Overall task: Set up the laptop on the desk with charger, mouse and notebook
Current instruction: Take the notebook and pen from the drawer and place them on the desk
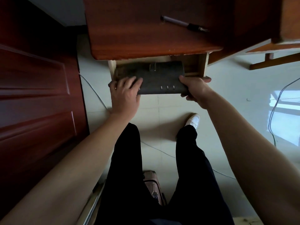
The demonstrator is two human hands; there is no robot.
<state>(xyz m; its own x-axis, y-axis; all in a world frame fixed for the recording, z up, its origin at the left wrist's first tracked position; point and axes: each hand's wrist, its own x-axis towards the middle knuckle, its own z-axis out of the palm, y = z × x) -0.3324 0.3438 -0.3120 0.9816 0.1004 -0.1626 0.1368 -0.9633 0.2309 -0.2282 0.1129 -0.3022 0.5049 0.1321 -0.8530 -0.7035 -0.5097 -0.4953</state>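
notebook [155, 77] in drawer [203, 67] under desk [138, 30] | pen [183, 24] on desk | door [32, 78] left of desk

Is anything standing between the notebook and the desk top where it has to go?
The desk has a front edge that overhangs the far part of the notebook, which lies in the drawer. A pen lies on the desk top, toward the right.
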